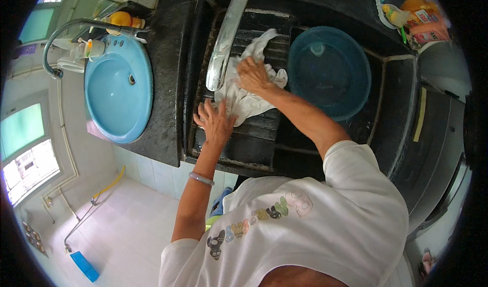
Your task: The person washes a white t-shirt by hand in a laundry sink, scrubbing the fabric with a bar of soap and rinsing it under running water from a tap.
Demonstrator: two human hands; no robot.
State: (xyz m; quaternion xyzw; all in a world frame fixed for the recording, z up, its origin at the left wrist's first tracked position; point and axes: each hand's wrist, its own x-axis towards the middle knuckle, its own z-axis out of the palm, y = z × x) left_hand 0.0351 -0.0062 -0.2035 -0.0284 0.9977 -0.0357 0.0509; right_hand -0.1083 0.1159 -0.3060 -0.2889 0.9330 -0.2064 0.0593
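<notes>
A wet, crumpled white cloth (248, 100) lies on the ridged black washboard (255, 129) of the stone sink. My right hand (253, 74) is on its upper part, fingers curled into the fabric. At the cloth's lower left edge is my left hand (216, 122), palm down with the fingers spread; its thumb side meets the cloth. Above the cloth's left side, the metal faucet spout (225, 47) reaches down and hides part of the washboard. Whether water is running from it I cannot tell.
A round blue-green plastic basin (329, 110) stands right of the washboard. On the left, a light blue washbasin (114, 123) with a curved faucet (55, 31) is set in the black counter (164, 96). Bottles and packets (423, 18) crowd the far right corner.
</notes>
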